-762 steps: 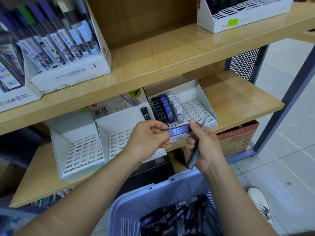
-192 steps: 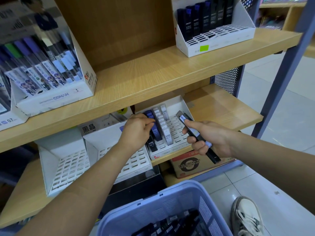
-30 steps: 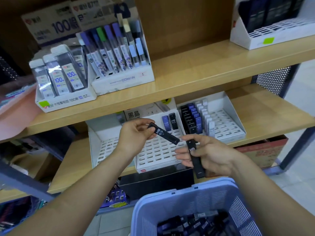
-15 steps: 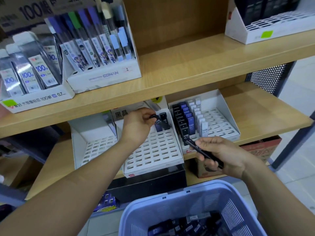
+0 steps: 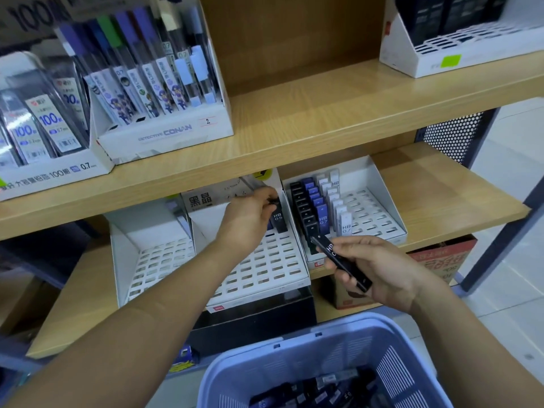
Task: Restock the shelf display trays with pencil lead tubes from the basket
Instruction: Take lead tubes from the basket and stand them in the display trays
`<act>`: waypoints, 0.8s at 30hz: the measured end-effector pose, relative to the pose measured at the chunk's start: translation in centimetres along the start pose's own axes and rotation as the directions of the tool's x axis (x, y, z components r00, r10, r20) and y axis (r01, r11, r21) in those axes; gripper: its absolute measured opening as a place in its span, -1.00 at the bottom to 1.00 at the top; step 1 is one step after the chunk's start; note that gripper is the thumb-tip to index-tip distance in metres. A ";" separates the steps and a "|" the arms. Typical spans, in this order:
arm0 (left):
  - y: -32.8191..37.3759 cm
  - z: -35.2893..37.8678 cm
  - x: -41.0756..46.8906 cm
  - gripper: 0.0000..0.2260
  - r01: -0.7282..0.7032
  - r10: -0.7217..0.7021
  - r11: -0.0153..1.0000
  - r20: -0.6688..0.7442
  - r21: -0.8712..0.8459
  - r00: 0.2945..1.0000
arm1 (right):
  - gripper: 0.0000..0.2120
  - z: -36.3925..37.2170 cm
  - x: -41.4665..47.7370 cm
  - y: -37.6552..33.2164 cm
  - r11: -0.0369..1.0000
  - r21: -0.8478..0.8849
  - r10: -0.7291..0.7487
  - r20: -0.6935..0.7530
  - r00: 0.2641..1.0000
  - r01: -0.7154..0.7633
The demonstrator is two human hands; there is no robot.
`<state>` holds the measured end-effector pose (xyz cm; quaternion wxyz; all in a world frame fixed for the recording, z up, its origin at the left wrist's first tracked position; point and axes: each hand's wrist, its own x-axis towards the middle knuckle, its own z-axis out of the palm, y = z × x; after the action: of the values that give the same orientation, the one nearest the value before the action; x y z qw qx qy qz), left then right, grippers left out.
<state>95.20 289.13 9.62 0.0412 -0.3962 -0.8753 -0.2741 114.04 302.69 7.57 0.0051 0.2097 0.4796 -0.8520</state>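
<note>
Up at the back of the middle tray, the left hand pinches the top of an upright HB 0.5 tube. The right tray holds black, blue and white rows. The right hand grips a second black tube — slanted, upper end toward that tray — above the basket of loose tubes.
</note>
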 end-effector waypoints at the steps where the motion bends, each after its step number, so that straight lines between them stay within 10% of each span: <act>1: -0.1 0.3 0.1 -0.81 0.002 -0.002 1.000 -0.005 0.001 1.000 | -0.85 0.1 -0.1 0.0 1.000 0.019 -0.003 -0.008 1.000 0.003; 8: 1.0 -0.4 0.1 -0.84 -0.081 0.086 0.994 -0.064 0.068 0.994 | -0.80 0.8 0.1 -0.1 0.999 -0.005 -0.050 -0.018 0.999 0.050; 12: 4.2 -3.0 -1.5 -0.86 0.289 -0.164 0.818 0.281 -0.498 0.946 | -0.78 1.2 0.0 -0.3 0.996 -0.018 -0.091 -0.026 0.996 0.090; 15: 5.4 -3.9 -3.1 -0.81 0.333 -0.042 0.795 0.502 -0.507 0.864 | -0.70 1.9 -0.1 -0.3 0.993 -0.048 -0.104 -0.007 0.995 0.103; 24: 3.5 -4.9 -4.2 -0.84 0.368 -0.171 0.727 0.366 -0.580 0.915 | -0.70 1.7 -0.3 -0.4 0.988 -0.154 0.027 0.020 0.999 -0.024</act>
<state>99.85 285.68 14.11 -0.2638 -0.2887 -0.7745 -0.4972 113.63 301.44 8.78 0.0375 0.2052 0.5411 -0.8147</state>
